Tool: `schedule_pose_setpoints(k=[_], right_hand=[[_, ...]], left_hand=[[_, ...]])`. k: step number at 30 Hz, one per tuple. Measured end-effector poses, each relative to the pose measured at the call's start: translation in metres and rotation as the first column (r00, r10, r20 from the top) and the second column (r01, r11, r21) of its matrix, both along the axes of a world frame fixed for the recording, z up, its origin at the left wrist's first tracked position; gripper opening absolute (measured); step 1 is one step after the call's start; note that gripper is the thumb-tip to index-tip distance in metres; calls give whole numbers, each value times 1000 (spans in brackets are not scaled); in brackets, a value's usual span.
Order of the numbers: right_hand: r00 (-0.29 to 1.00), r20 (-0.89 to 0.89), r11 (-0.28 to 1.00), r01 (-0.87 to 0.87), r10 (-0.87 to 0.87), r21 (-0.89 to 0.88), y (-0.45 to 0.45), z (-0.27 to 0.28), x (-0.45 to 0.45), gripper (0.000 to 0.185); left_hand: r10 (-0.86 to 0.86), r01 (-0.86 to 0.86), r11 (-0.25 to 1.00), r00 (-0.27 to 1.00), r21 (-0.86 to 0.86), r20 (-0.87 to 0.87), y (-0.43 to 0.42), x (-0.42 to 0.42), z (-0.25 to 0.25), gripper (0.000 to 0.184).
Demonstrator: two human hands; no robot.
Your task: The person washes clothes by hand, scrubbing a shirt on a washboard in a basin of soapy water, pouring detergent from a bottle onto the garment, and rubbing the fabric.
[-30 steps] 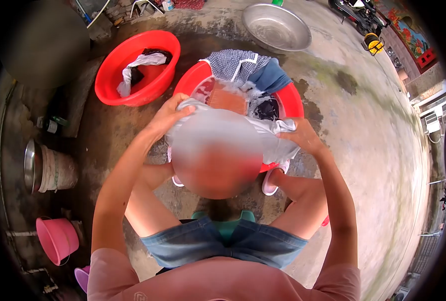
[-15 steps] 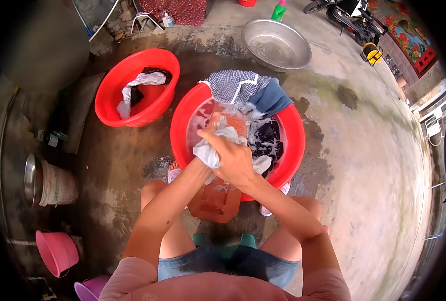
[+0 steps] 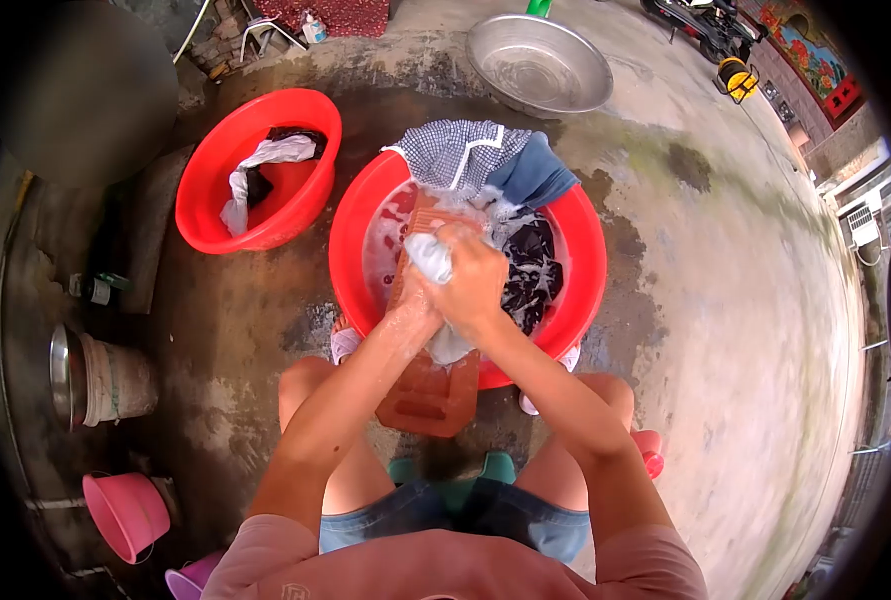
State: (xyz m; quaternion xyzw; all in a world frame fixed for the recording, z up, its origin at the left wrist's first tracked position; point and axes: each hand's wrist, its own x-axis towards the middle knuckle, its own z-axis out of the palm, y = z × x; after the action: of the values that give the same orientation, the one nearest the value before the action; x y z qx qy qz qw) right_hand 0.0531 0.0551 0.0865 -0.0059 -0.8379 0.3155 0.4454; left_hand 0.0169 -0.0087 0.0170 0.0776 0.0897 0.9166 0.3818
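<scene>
A wet white cloth (image 3: 429,257) is bunched between my two hands over a brown washboard (image 3: 430,395). My right hand (image 3: 475,275) is closed round the cloth from above, knuckles up. Pressed close beside and under it, my left hand (image 3: 417,298) grips the same cloth, its fingers mostly hidden. Part of the cloth hangs down onto the board. The washboard leans in a red basin (image 3: 587,300) of sudsy water, its lower end over the near rim. Dark wet clothing (image 3: 531,265) lies in the basin's right side.
A checked garment (image 3: 455,152) and a blue one (image 3: 533,178) drape over the far rim. Another red basin (image 3: 190,205) with clothes stands at left. Beyond is a metal basin (image 3: 595,75). Buckets, including a pink one (image 3: 125,515), line the left.
Both hands have turned and closed more tightly round the white cloth, and its bunched part sits higher. More of it hangs below my hands. The view has shifted slightly.
</scene>
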Motion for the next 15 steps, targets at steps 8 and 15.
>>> schedule_pose_setpoints(k=[8,15], right_hand=[[989,144,998,-12,20,-61,61,-43,-7,29],[538,668,780,-618,513,-101,96,-87,89,30]], left_hand=[[95,-289,644,949,-708,-301,-34,-6,24,24],[-728,-743,458,1,-489,-685,-151,5,-49,20]])
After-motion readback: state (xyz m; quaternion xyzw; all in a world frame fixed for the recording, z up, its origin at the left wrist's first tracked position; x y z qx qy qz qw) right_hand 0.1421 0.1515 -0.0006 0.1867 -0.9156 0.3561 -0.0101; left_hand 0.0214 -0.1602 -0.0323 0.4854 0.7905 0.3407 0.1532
